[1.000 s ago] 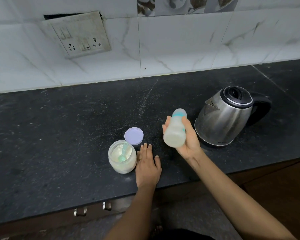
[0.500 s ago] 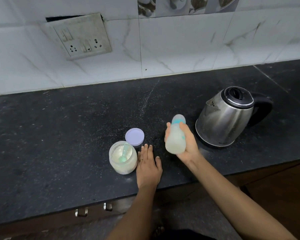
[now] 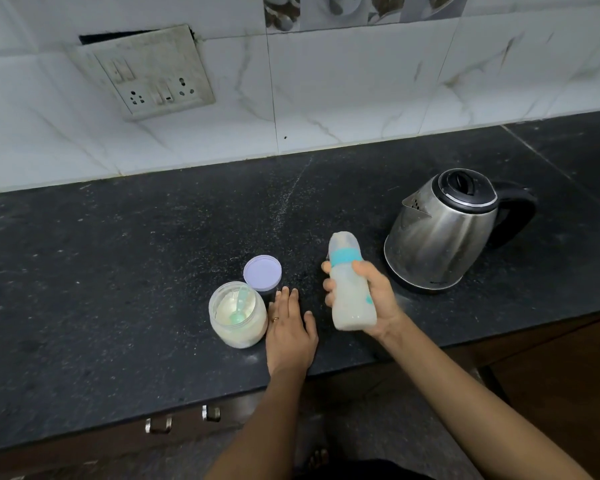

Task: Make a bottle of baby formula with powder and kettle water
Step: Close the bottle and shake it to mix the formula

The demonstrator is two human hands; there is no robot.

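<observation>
My right hand point(image 3: 378, 299) grips a capped baby bottle point(image 3: 350, 289) with a teal collar, raised above the counter with its top leaning away from me; milky liquid fills its lower part. My left hand point(image 3: 290, 329) rests flat on the black counter point(image 3: 118, 271), fingers straight, just right of the open powder jar point(image 3: 238, 315). A teal scoop point(image 3: 240, 306) lies inside the jar. The jar's lilac lid point(image 3: 262, 271) sits behind it. A steel kettle point(image 3: 444, 233) with a black lid and handle stands at the right, lid closed.
A white tiled wall point(image 3: 326, 98) rises behind the counter, with a switch and socket plate point(image 3: 153, 74) at upper left. Drawer handles point(image 3: 184, 419) show under the counter's front edge. Dark cabinet fronts lie below at the right.
The bottle in my right hand has swung down and turned more upright, its base now nearer me. My left hand has stayed flat beside the jar.
</observation>
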